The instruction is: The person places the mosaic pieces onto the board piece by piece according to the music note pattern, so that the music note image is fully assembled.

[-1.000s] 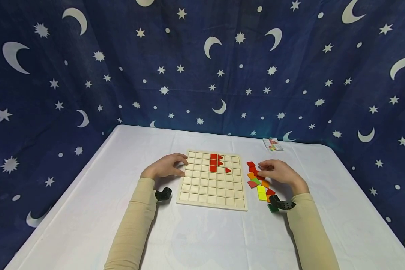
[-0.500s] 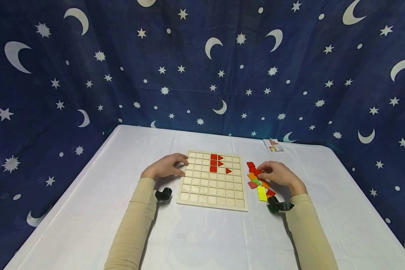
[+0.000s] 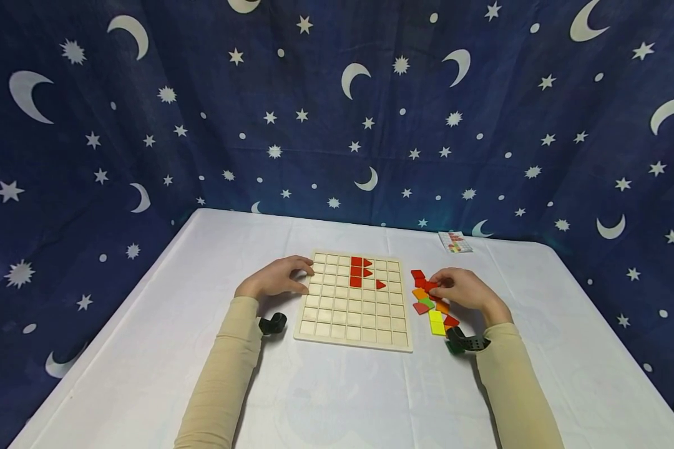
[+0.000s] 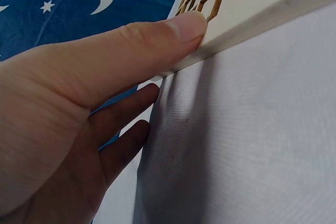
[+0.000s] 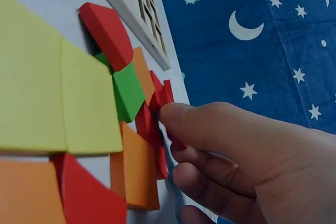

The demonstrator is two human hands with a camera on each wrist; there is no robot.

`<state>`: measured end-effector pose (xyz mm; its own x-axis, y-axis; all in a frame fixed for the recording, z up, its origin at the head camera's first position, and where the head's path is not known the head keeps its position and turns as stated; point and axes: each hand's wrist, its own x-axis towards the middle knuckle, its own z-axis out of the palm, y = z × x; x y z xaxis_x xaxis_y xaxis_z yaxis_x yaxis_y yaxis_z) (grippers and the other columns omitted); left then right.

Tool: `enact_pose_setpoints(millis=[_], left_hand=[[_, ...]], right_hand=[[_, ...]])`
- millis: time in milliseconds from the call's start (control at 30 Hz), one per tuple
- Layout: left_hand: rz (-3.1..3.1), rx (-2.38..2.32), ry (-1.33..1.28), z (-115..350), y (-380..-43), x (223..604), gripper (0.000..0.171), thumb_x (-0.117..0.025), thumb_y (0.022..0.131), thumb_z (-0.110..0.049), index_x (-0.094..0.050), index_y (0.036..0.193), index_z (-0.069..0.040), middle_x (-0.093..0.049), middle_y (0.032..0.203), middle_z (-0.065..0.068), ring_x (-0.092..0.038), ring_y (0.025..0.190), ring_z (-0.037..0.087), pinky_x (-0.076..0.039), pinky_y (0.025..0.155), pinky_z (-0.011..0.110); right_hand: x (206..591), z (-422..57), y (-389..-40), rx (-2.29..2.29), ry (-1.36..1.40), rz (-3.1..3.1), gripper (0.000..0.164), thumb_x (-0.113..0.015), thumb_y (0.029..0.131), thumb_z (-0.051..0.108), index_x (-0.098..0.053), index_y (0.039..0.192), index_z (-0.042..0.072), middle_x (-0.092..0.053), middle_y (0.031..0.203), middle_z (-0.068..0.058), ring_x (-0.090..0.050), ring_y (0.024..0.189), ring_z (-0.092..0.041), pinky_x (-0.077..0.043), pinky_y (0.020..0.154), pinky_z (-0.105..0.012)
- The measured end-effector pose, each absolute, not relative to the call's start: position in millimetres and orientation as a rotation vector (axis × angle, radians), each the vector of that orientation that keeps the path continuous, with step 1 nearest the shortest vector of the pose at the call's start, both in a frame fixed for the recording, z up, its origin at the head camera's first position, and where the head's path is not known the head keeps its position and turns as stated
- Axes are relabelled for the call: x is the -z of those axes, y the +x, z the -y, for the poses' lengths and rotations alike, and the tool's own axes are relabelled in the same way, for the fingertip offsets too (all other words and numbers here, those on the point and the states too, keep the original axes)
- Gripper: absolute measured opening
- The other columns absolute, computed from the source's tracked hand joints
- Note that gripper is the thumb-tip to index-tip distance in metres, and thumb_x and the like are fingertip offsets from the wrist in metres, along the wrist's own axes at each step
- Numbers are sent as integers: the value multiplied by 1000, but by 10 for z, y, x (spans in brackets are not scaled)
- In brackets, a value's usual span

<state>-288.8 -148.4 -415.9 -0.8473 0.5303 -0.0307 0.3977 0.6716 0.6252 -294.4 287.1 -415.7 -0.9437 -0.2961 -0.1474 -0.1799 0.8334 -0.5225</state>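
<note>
A pale wooden grid board lies on the white table. Red square tiles sit in its upper cells, with two red triangles beside them and another red triangle a cell farther right. My left hand is at the board's left edge; in the left wrist view its thumb rests on the rim, the other fingers loosely bent. Right of the board, my right hand is over the loose pile and pinches a red tile, mostly hidden by thumb and fingers.
Around the right hand lie yellow tiles, a light green tile, orange tiles and several red ones. A dark green piece lies under the right wrist. A printed pattern card sits at the back right.
My right hand has shifted slightly left and down over the red tiles, its fingertips closing together, then stays there. The left hand and the board have not moved.
</note>
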Motion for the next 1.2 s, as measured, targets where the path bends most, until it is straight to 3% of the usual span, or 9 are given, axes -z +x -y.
enact_pose_setpoints(millis=[367,600,800,1033,1200], left_hand=[[-2670,-934,741,1480,-2913,4193,42,-79,83,-18,-66,121,-5,-47,146,13,-35,140,31,-28,116,44],[-2672,-924,740,1482,-2913,4190,42,-79,82,-18,-66,120,-6,-47,146,12,-35,140,31,-28,116,43],[-2676,-923,740,1483,-2907,4185,42,-79,83,-18,-66,120,-6,-47,146,13,-36,140,33,-29,116,44],[-2669,-920,708,1479,-2916,4197,43,-79,83,-18,-66,122,-6,-46,147,12,-34,141,31,-27,117,43],[-2671,-917,692,1476,-2923,4207,42,-78,84,-18,-66,122,-7,-45,148,11,-34,141,31,-27,117,44]], right_hand=[[4060,-2617,-2970,791,-503,-2809,34,-69,91,27,-67,118,6,-67,105,-4,-58,94,-22,-55,81,-36],[4021,-2282,-3043,768,-704,-2807,34,-70,91,28,-69,117,6,-69,108,-6,-60,95,-22,-53,89,-44],[4028,-2014,-3087,746,-806,-2774,30,-71,91,23,-71,116,6,-70,107,-4,-60,92,-19,-54,84,-39],[4060,-1810,-3100,669,-877,-2762,29,-73,89,24,-72,114,8,-70,107,-3,-61,97,-19,-52,91,-40],[4068,-1756,-3090,571,-949,-2785,31,-74,88,25,-72,113,7,-66,100,-2,-56,86,-17,-51,82,-36]])
